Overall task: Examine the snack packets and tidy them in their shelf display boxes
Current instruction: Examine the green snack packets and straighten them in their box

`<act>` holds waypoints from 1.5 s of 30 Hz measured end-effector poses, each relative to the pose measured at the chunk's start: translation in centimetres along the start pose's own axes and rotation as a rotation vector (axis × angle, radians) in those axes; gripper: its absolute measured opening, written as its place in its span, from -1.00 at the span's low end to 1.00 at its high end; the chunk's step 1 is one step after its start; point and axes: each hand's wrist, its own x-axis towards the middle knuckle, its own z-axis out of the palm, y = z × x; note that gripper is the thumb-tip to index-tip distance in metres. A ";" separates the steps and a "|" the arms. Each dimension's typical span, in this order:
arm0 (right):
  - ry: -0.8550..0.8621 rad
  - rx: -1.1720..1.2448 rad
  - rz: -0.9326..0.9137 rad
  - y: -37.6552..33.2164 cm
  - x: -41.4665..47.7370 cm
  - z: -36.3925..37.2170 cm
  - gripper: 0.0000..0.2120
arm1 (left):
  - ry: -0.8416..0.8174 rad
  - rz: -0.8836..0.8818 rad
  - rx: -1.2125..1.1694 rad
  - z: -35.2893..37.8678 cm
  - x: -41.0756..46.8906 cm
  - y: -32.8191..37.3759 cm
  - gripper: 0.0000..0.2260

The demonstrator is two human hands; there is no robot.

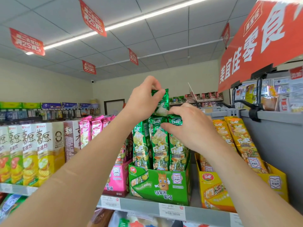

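Observation:
A green display box [164, 187] stands on the top shelf, filled with several tall green snack packets [159, 145] standing upright. My left hand [144, 97] pinches the top of one green packet [161, 104] that is raised above the row behind it. My right hand [190, 126] lies over the tops of the front packets, fingers curled on the top edge of the right-hand ones.
A pink display box [117, 181] with pink packets stands to the left, a yellow box [211, 194] with yellow packets to the right. Boxed crisps [32, 153] fill the left shelf. A grey wall [270, 145] and a red sign [262, 40] bound the right side.

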 end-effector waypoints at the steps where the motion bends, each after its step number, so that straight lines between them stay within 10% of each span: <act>1: 0.001 0.000 0.006 0.0 -0.1 0.0 -0.53 | -0.047 -0.052 -0.108 -0.4 -0.1 -0.1 -0.80; 5: 0.027 0.022 -0.014 -0.3 -0.3 0.0 -0.64 | -0.252 -0.145 -0.211 -1.5 -0.6 -0.7 -0.63; 15: 0.025 -0.054 -0.014 -0.2 -0.3 0.5 -0.69 | 0.709 0.128 -0.695 -4.8 -2.0 2.1 -0.66; 29: 0.051 0.028 -0.142 -1.0 -2.1 -0.5 -0.60 | 1.043 -0.028 -1.043 -8.7 -10.9 -2.0 -0.81; 35: 0.127 -0.087 -0.175 -1.8 -3.3 -0.3 -0.55 | 0.903 -0.244 -1.131 -6.4 -14.9 -3.2 -0.92; 38: 0.318 0.249 -0.205 -1.9 -5.7 -0.7 -0.66 | 0.812 -0.335 -1.137 -5.4 -16.2 -3.3 -0.78; 41: -0.066 0.702 -0.172 -2.4 -10.1 -0.1 -0.59 | 0.695 -0.390 -1.193 -4.6 -17.1 -2.8 -0.69; 45: -0.244 0.594 -0.119 -2.5 -14.5 3.1 -0.40 | 0.561 -0.457 -1.269 -3.4 -18.1 -2.0 -0.73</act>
